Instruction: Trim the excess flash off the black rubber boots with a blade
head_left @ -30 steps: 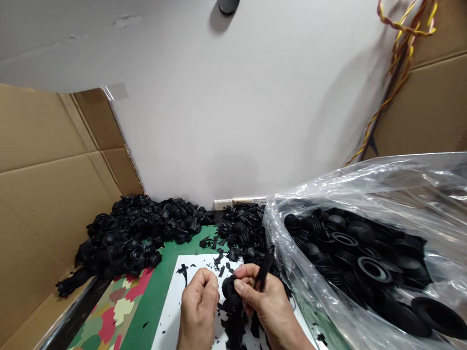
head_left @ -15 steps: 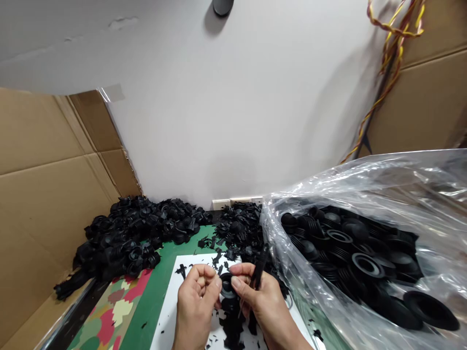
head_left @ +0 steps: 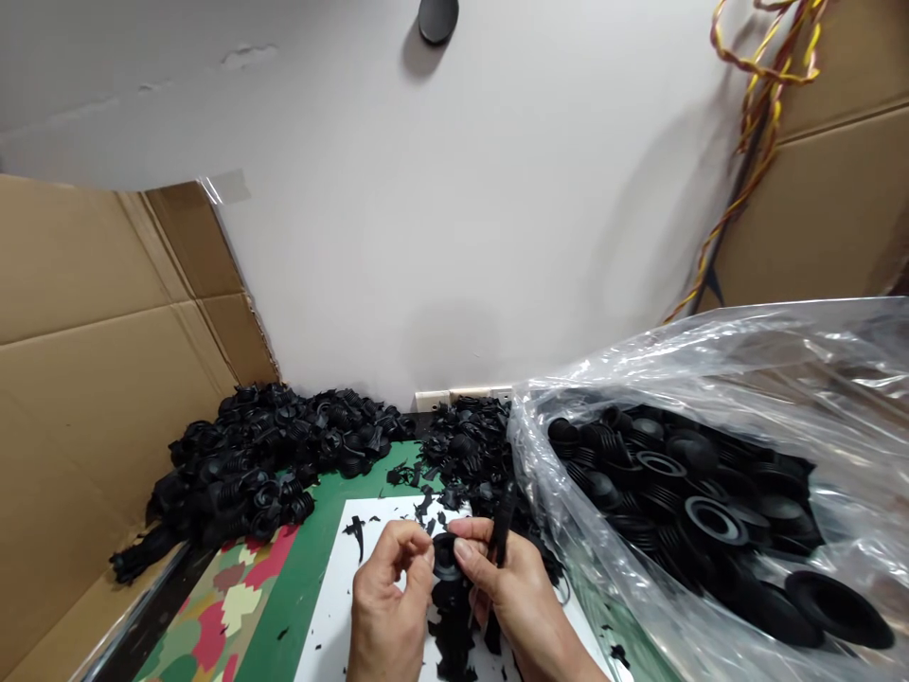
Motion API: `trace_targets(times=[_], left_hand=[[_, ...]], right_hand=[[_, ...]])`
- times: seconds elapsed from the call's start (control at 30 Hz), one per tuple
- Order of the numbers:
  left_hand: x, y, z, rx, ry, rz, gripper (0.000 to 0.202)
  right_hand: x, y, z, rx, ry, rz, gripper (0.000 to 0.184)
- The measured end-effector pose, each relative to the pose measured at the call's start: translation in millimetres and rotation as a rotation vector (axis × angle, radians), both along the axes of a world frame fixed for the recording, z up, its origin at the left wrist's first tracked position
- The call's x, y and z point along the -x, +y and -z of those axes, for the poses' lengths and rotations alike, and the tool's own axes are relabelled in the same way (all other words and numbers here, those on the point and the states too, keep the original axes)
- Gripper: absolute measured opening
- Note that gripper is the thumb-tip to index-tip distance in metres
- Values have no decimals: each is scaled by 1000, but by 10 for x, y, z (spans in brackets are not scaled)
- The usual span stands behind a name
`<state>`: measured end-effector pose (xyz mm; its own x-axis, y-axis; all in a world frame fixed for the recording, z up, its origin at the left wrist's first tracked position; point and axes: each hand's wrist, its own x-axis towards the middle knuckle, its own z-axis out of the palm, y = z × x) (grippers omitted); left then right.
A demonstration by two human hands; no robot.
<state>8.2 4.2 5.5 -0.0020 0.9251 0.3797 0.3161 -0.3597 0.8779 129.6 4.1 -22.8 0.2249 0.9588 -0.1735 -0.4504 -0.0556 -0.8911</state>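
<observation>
A small round black rubber bellows [head_left: 446, 559], ring-like on top, is held over the white sheet [head_left: 330, 606]. My right hand [head_left: 507, 578] pinches its right rim between thumb and forefinger. A slim black-handled tool [head_left: 504, 521] stands up between the fingers of that same hand; its thin lower end points down. My left hand [head_left: 394, 587] is closed in a pinch at the bellows' left edge; what sits between its fingertips is too small to make out. Black rubber scraps [head_left: 454, 644] lie below the hands, and a thin strip [head_left: 358, 538] lies left of them.
A heap of ribbed black rubber parts [head_left: 284, 455] covers the back left. Rubber trimmings [head_left: 469, 440] are piled at the back middle. At right, a clear plastic bag [head_left: 568, 568] holds more bellows [head_left: 716, 519]. Cardboard [head_left: 92, 398] stands at left; twisted wires [head_left: 753, 161] hang at right.
The view has shifted slightly. My left hand has turned a little and its fingers have opened into a rounder pinch. My right hand keeps the bellows and the tool in nearly the same place.
</observation>
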Motion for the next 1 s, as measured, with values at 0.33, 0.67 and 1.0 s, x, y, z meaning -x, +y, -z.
trace_targets(times=[0.33, 0.67, 1.0], left_hand=[[46, -7, -196, -496, 673, 63, 22], [-23, -34, -237, -602, 874, 2, 23], [-145, -49, -201, -632, 988, -46, 27]], right_hand=[[-23, -61, -123, 19, 252, 50, 47], [-14, -39, -79, 74, 245, 79, 45], [-39, -136, -294, 23, -47, 128, 26]])
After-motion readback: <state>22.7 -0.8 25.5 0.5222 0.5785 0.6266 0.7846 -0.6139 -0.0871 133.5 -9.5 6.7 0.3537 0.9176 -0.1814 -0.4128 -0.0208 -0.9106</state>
